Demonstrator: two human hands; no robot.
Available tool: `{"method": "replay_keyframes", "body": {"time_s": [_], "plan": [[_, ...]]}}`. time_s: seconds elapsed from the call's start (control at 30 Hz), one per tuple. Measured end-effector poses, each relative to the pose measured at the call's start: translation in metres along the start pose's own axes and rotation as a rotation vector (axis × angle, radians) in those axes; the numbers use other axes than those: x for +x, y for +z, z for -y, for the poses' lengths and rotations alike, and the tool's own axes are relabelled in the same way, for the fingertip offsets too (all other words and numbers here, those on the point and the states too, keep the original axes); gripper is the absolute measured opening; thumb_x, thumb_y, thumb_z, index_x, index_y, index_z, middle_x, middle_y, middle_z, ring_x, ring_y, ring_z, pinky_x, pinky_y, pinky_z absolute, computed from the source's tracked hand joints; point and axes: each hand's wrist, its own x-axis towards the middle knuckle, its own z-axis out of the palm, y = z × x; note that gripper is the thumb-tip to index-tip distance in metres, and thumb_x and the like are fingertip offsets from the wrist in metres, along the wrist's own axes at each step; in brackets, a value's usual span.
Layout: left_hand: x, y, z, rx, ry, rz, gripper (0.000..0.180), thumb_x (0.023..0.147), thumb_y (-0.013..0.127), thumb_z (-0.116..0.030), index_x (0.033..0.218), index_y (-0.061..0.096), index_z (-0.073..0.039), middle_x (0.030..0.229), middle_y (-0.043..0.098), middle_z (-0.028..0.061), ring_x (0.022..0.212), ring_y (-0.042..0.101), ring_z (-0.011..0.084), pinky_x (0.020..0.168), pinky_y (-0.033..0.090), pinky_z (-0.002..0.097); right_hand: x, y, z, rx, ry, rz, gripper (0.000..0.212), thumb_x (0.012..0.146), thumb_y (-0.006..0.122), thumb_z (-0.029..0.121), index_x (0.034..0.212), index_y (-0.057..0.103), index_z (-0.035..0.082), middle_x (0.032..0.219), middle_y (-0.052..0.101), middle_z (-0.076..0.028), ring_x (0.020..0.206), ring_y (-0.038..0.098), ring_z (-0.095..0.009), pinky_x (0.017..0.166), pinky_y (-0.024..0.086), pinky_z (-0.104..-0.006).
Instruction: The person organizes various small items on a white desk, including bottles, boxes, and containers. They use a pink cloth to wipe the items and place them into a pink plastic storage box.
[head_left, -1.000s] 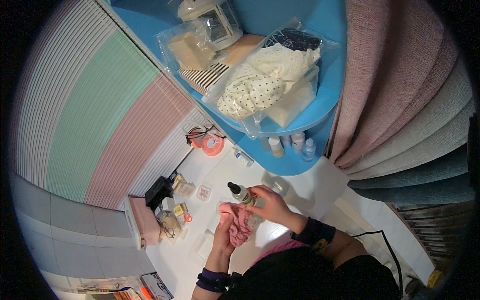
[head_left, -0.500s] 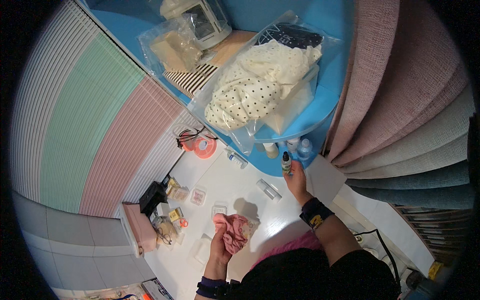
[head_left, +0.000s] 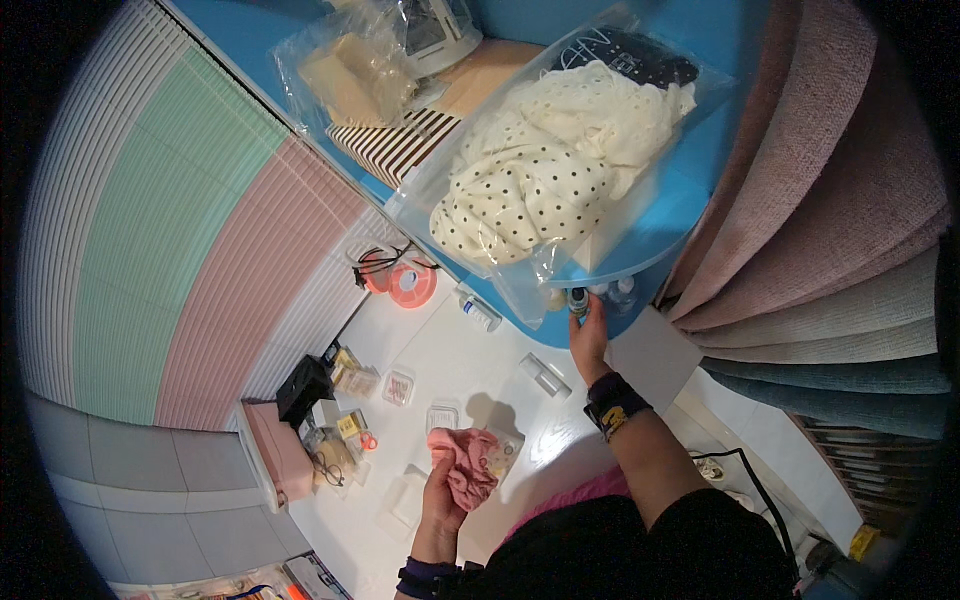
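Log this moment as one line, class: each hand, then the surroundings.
Left hand: holds pink cloth over desk | Right hand: grips bottle at lower shelf | Around: dotted cloth, bagged, on upper shelf

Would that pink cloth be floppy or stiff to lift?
The pink cloth is probably floppy: it lies bunched in folds in the left hand. It is likely light, being small enough for one hand. Its matte, wrinkled surface suggests it would hardly slip.

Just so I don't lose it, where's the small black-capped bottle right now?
In the head view, right of centre, the small black-capped bottle is in the right hand at the rounded blue lower shelf.
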Motion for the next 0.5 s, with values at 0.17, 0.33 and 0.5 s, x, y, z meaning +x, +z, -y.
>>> {"method": "replay_keyframes", "body": {"time_s": [0.17, 0.33, 0.5], "plan": [[-0.001, -0.003, 0.004, -0.006, 0.007, -0.021, 0.044, 0.1, 0.045, -0.035, 0.133, 0.044, -0.005, 0.125, 0.057, 0.0137, 0.111, 0.059, 0.0277, 0.092, 0.05, 0.0406, 0.0, 0.002, 0.006, 0.019, 0.048, 0.007, 0.055, 0.086, 0.067, 0.007, 0.134, 0.041, 0.0, 0.123, 0.055, -0.025, 0.113, 0.055, -0.041, 0.092, 0.048, -0.0455], [-0.007, 0.008, 0.0, -0.027, 0.027, -0.043, 0.045, 0.098, 0.05, -0.03, 0.134, 0.043, -0.004, 0.13, 0.055, 0.0141, 0.119, 0.055, 0.0273, 0.1, 0.046, 0.0409, -0.016, -0.004, 0.002, 0.019, -0.047, -0.024, 0.06, 0.085, 0.068, 0.007, 0.136, 0.039, -0.001, 0.131, 0.048, -0.027, 0.123, 0.047, -0.043, 0.098, 0.043, -0.0476], [-0.006, 0.003, 0.004, -0.008, 0.02, -0.08, 0.046, 0.099, 0.047, -0.033, 0.135, 0.043, -0.004, 0.13, 0.055, 0.0148, 0.117, 0.055, 0.0296, 0.099, 0.047, 0.0439, -0.054, -0.024, 0.0, -0.045, -0.116, 0.201, 0.06, 0.08, 0.073, 0.011, 0.132, 0.045, -0.001, 0.127, 0.05, -0.024, 0.12, 0.046, -0.041, 0.101, 0.039, -0.0467]]}}
